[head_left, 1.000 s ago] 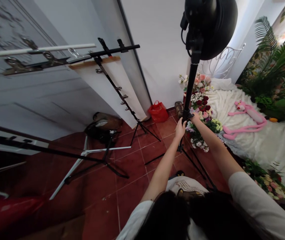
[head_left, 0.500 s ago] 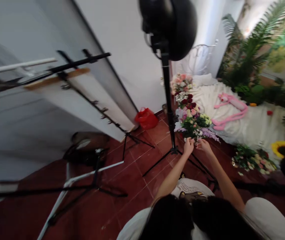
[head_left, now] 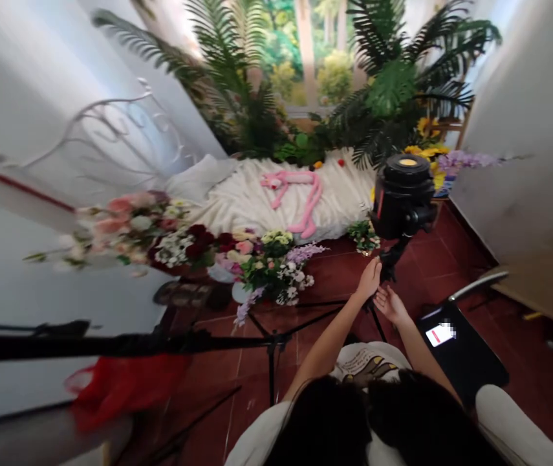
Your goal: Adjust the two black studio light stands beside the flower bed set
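Observation:
A black studio light (head_left: pixel 403 194) stands on a stand (head_left: pixel 390 259) just ahead of me, its round top lit in a warm colour. My left hand (head_left: pixel 370 279) is closed at the upper part of this stand, below the lamp. The stand partly hides its fingertips. Just below and to the right, my right hand (head_left: pixel 390 305) is held with its palm turned up and its fingers apart and slightly bent. Nothing shows in it, and it is close to the stand's pole.
Bunches of artificial flowers (head_left: pixel 251 262) line the near side of a cream-draped bed (head_left: pixel 237 194) with a pink plush toy (head_left: pixel 305 191). Tripod legs (head_left: pixel 272 340) stand left of me. A black chair (head_left: pixel 470 353) holding a phone (head_left: pixel 440 334) is at right. A red bag (head_left: pixel 125 388) lies lower left.
My view has swung right, bringing the bed to the middle and another studio light and the chair into sight. My hands were together before; now the left is at the light's stand.

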Available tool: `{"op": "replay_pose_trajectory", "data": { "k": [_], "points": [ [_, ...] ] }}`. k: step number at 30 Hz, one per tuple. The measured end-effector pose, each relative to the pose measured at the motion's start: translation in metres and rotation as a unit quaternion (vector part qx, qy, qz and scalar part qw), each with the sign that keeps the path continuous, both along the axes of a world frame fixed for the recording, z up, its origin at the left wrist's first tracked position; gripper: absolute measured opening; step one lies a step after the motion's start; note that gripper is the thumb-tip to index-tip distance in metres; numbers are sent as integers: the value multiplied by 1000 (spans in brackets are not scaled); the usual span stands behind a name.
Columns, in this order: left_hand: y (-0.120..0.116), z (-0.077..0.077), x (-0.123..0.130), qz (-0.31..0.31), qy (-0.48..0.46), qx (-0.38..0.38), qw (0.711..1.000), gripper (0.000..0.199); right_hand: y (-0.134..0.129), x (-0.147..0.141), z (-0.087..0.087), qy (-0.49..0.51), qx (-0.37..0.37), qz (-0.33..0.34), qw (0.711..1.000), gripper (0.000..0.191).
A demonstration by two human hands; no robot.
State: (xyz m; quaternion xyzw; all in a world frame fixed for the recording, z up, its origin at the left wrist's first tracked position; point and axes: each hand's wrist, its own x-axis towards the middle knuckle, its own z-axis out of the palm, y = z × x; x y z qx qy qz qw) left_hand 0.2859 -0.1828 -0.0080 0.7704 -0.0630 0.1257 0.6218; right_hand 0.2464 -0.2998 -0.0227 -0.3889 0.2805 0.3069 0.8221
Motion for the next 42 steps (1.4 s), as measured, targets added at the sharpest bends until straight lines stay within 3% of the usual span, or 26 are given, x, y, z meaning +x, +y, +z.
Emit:
{"op": "replay_pose_trajectory", "data": {
  "k": [3, 7, 10, 12, 14, 17, 20, 21, 22, 24, 26, 29, 31, 35, 42],
  "points": [
    [-22, -7, 4, -6, 12, 57, 998, 40, -22, 5, 12, 4, 67, -54, 996, 32],
    [-26, -15, 20, -14, 40, 109, 993, 38, -31, 17, 24, 6, 135, -77, 988, 30],
    [-21, -15, 28, -34, 38, 127, 991, 35, -30, 27, 30, -9, 76, -83, 994, 15],
    [-19, -14, 30, -38, 35, 131, 990, 33, -29, 30, 33, -94, -51, -57, 993, 11],
    [-18, -13, 29, -36, 34, 132, 990, 32, -31, 31, 34, -221, -212, -16, 952, 16],
    [-18, -11, 27, -35, 36, 139, 989, 32, -38, 27, 36, -355, -388, 19, 851, 16],
    [-18, -9, 27, -39, 40, 146, 988, 31, -43, 21, 38, -435, -500, 44, 747, 21],
    [-18, -9, 26, -40, 40, 147, 988, 30, -43, 20, 39, -455, -521, 40, 721, 24],
    [-18, -9, 26, -40, 40, 147, 987, 29, -41, 19, 41, -467, -525, 24, 711, 29],
    [-18, -9, 25, -40, 37, 145, 988, 25, -34, 22, 44, -474, -505, -27, 721, 40],
    [-18, -10, 24, -44, 33, 139, 989, 21, -24, 28, 48, -461, -469, -62, 751, 46],
    [-20, -11, 23, -48, 35, 122, 991, 18, -8, 40, 54, -418, -421, -91, 800, 41],
    [-21, -11, 23, -44, 39, 111, 992, 19, -2, 48, 59, -394, -407, -117, 816, 33],
    [-22, -7, 21, -38, 38, 87, 995, 29, 1, 59, 88, -413, -413, -140, 799, 30],
    [-33, 3, 32, -20, 44, 30, 998, 37, 4, 81, 188, -527, -378, -206, 733, 42]
  ]
}}
